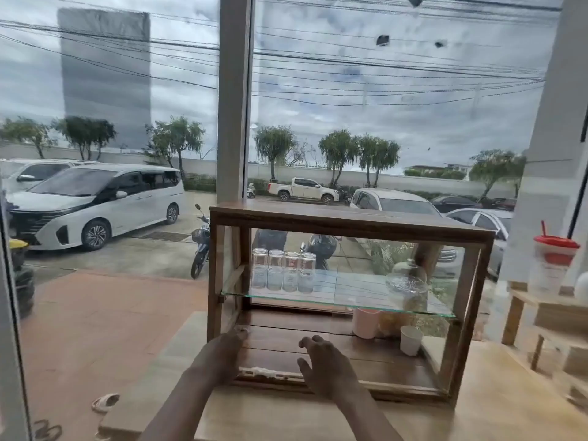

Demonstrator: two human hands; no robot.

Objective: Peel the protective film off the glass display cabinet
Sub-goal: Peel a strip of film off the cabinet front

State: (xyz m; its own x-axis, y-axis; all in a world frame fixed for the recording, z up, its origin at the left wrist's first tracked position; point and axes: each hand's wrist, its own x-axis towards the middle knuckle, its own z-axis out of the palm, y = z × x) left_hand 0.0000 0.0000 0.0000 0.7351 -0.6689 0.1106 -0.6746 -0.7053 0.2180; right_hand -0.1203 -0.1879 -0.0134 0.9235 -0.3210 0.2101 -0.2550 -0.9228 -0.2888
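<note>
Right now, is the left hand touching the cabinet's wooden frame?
Touching. The head view shows the left hand with its fingertips pressed on the cabinet at the lower left corner of the frame, no gap visible. The right hand hovers nearby.

I see four clear glasses (283,270) upside down in a row on a glass shelf (337,300). Glass dome (406,281) to the right on the same shelf. Below: pink cup (366,323), white cup (410,340) just beside. Red-lidded plastic cup (553,265) far right on a wooden stand (525,300). Light wood desk (477,418). Outside: white van (95,202), motorbike (201,246).
</note>
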